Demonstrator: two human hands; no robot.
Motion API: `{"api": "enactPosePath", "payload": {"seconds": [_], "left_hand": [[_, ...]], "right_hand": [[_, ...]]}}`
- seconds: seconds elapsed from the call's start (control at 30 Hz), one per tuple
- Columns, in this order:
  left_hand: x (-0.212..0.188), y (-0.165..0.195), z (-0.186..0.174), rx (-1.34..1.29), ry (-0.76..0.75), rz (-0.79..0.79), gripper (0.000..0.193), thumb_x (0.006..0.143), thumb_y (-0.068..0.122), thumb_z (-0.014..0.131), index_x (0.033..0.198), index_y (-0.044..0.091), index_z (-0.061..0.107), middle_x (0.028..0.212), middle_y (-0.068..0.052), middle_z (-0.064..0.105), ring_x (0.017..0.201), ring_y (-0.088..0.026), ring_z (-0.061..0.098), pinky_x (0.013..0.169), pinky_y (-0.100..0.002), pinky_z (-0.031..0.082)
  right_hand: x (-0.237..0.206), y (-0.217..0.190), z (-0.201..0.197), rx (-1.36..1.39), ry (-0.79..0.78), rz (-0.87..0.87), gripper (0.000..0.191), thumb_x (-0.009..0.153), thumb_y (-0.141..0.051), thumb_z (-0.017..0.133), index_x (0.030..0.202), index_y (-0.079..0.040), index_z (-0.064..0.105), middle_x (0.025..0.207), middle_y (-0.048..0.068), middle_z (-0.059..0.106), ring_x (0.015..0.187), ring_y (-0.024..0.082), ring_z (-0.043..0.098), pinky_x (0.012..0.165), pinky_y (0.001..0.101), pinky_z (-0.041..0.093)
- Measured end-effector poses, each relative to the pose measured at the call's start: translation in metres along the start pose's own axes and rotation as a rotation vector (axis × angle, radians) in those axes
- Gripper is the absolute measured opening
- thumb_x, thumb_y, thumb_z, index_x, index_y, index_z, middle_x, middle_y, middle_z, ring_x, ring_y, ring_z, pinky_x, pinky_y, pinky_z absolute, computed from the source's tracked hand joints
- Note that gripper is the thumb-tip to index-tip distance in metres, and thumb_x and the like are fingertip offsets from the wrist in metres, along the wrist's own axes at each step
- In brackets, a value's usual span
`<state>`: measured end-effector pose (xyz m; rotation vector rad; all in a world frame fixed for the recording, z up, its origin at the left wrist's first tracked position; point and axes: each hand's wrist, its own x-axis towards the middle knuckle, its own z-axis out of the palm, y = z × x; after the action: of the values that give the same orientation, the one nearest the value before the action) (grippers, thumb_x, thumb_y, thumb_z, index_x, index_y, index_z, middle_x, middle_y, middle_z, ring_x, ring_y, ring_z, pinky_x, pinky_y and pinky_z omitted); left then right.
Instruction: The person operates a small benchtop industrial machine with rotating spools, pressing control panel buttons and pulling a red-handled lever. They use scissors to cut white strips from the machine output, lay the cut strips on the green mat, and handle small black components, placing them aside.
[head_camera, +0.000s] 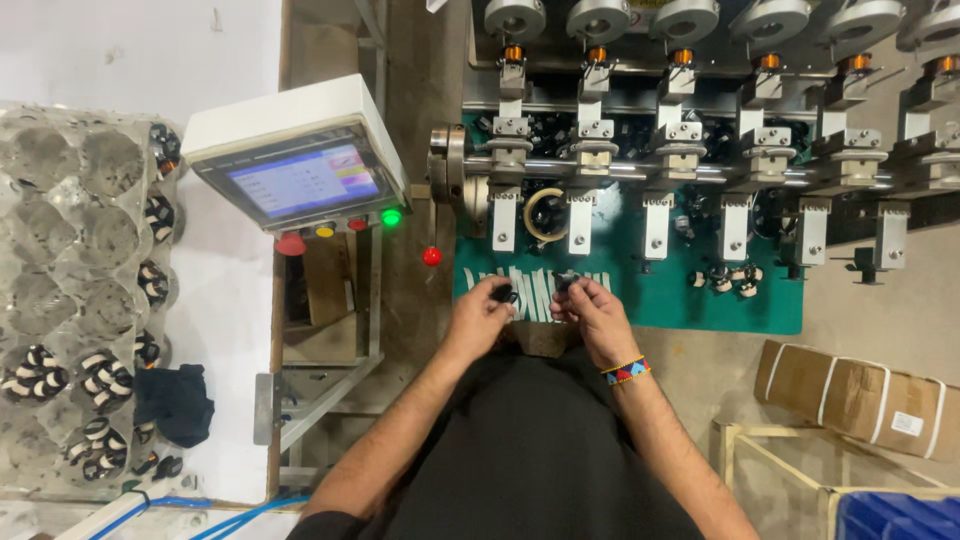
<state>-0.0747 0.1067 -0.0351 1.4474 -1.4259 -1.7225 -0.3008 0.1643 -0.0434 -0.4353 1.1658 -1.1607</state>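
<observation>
Left hand (482, 305) pinching a small dark part (503, 293); right hand (592, 305) pinching another dark part (566, 282), both just above the green mat (640, 300) at the desk edge. Best kept low, fingertips firm, lined up squarely before the winding machine (700, 150).
</observation>
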Motion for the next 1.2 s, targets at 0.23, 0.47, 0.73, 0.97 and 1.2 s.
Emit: {"api": "enactPosePath", "payload": {"seconds": [0.23, 0.47, 0.73, 0.97, 1.2], "left_hand": [[0.003, -0.04, -0.017, -0.262, -0.012, -0.01, 0.042, 0.087, -0.001, 0.071, 0.129, 0.004, 0.066, 0.122, -0.012, 0.065, 0.079, -0.011, 0.065, 0.065, -0.023, 0.055], [-0.003, 0.004, -0.015, -0.051, 0.164, 0.221, 0.035, 0.084, 0.003, 0.077, 0.118, 0.004, 0.068, 0.116, -0.01, 0.072, 0.097, -0.014, 0.073, 0.083, -0.028, 0.06], [-0.021, 0.072, -0.024, 0.305, 0.159, 0.558, 0.036, 0.08, 0.006, 0.077, 0.116, 0.006, 0.07, 0.118, -0.011, 0.071, 0.117, -0.031, 0.065, 0.102, -0.041, 0.051], [-0.016, 0.02, -0.039, 0.147, 0.226, 0.353, 0.053, 0.079, 0.018, 0.082, 0.126, 0.003, 0.061, 0.124, -0.014, 0.065, 0.115, -0.028, 0.064, 0.09, -0.039, 0.054], [0.001, -0.048, -0.073, -0.259, 0.298, -0.058, 0.044, 0.104, 0.035, 0.067, 0.132, 0.001, 0.066, 0.109, -0.015, 0.069, 0.093, -0.02, 0.063, 0.077, -0.032, 0.053]], "right_hand": [[0.015, -0.007, 0.006, 0.102, 0.081, -0.062, 0.024, 0.103, -0.029, 0.06, 0.11, -0.005, 0.062, 0.1, 0.006, 0.071, 0.089, 0.016, 0.069, 0.085, 0.0356, 0.058], [0.019, -0.001, 0.027, 0.166, 0.212, -0.123, 0.032, 0.106, -0.033, 0.057, 0.116, -0.002, 0.06, 0.097, 0.008, 0.07, 0.085, 0.019, 0.069, 0.081, 0.0371, 0.059], [0.011, 0.006, 0.055, -0.224, -0.233, 0.061, 0.029, 0.106, -0.026, 0.062, 0.12, -0.002, 0.066, 0.096, -0.001, 0.066, 0.086, 0.007, 0.059, 0.079, 0.026, 0.052], [0.028, 0.023, 0.071, -0.088, -0.125, 0.066, 0.02, 0.103, -0.021, 0.064, 0.114, -0.004, 0.065, 0.098, 0.003, 0.07, 0.086, 0.01, 0.062, 0.078, 0.0277, 0.051], [0.047, 0.017, 0.084, 0.102, -0.118, 0.117, 0.019, 0.102, -0.023, 0.062, 0.109, -0.005, 0.063, 0.102, 0.006, 0.071, 0.094, 0.015, 0.068, 0.089, 0.0343, 0.056]]}}
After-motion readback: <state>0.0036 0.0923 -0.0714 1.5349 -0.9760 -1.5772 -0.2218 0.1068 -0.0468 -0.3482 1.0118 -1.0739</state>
